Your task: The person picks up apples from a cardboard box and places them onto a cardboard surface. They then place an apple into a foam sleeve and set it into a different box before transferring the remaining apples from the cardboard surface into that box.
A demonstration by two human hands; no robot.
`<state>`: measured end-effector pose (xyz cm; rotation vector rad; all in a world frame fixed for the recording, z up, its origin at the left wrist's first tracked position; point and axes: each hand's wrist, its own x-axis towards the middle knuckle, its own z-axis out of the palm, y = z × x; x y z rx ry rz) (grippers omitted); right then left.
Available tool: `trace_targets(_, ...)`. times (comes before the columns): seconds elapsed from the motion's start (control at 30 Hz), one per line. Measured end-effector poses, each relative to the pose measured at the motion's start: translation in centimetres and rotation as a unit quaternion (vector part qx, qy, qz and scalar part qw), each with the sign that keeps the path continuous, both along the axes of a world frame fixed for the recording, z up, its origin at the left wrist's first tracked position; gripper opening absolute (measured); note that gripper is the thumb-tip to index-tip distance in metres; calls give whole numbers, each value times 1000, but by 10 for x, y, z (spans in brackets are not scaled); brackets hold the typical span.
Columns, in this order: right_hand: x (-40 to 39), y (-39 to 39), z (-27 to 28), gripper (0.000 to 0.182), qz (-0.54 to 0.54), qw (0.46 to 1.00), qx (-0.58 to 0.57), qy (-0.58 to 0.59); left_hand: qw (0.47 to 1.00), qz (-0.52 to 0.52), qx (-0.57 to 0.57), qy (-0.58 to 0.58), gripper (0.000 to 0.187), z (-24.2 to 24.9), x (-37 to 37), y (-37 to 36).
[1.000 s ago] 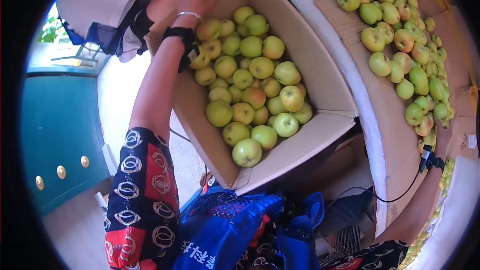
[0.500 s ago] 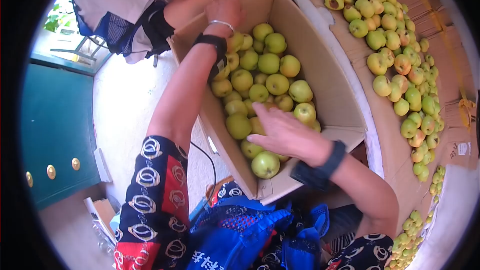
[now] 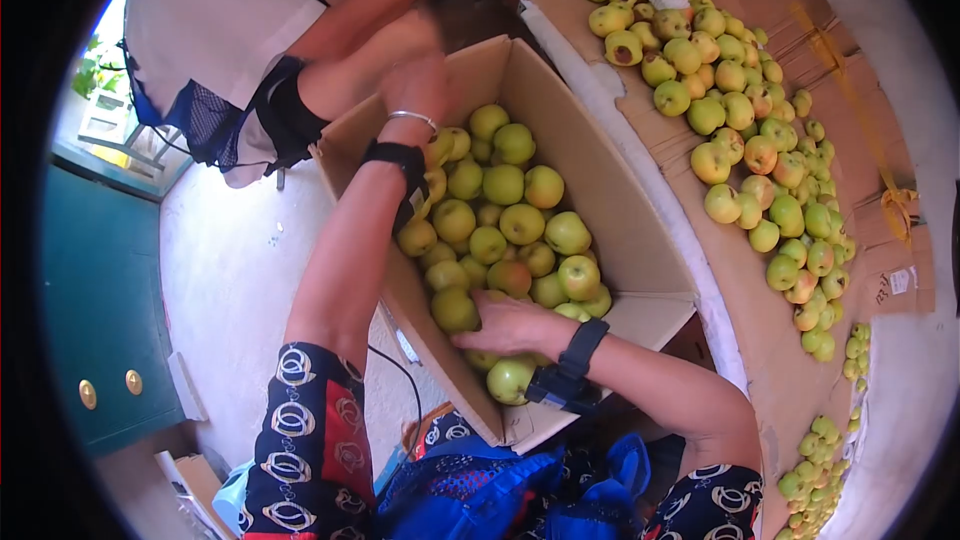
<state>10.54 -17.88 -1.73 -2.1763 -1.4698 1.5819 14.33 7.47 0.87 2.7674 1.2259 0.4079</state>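
A second after reaching out beside the fruit-laden table, our right hand (image 3: 515,325) is now working inside a cardboard box (image 3: 610,180) of apples. Half a second ago its forefinger was stretching over the fruit; now the hand is sitting closer to the left wall, its fingers bending against a green apple (image 3: 452,310). That apple is keeping its place among its neighbours, while the whole box is appearing lower in our view.

The apple is looking round, showing no clear long axis, and we are not making out which way its stem is pointing. The box itself is running lengthwise from upper left to lower right, its open top facing us.

The apple is lying at the fingertips, between them and the left wall, near the end closest to us. The right hand is curving partly open, thumb below and fingers above; we cannot tell whether it is gripping. Our left hand (image 3: 415,90) is staying at the far left rim, blurring, its hold impossible to tell.

To the right, more apples (image 3: 739,110) are covering cardboard (image 3: 790,380); at upper left, a person in a light shirt (image 3: 220,20) is bending close.
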Motion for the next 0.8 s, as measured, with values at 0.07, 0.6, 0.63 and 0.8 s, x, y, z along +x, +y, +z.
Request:
trace_targets(0.07, -4, -1, 4, 79, -9, 1000, -11, -16, 1000, -8, 4, -5, 35, -1, -4, 0)
trace_targets(0.6, 18, -9, -12, 84, -24, 994, 88, 62, 998, 7, 70, -1, 32, -3, 0, -4)
trace_targets(0.63, 19, -8, -7, 80, -28, 996, 68, 59, 998, 4, 69, -1, 32, -3, 2, -6)
trace_targets(0.8, 12, -7, 22, 68, -101, 984, -33, 144, 998, 19, 64, 17, 31, -3, 1, -5)
